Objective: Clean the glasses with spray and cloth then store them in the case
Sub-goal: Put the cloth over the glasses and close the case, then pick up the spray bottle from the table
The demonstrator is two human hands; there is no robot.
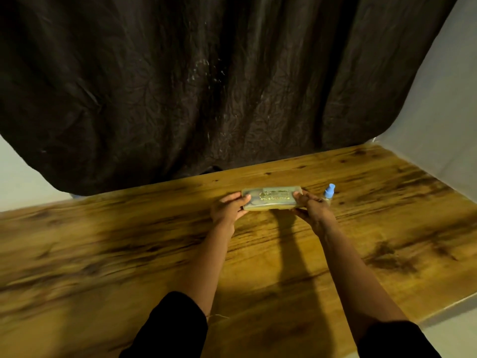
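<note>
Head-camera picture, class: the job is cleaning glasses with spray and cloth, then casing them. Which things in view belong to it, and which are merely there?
Belongs to the job:
- translucent rectangular plastic case, closed, held at its ends by left hand and right hand
- small spray bottle with blue cap, standing to the right of the case

Merely there:
- dark brown crinkled curtain
- wood-grain table

No cloth or glasses show.

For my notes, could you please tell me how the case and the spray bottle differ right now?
The case lies flat and long; the spray bottle stands upright and small. The case is held at both ends by the left hand and right hand; the bottle stands untouched. Both are over the wooden table.
</note>
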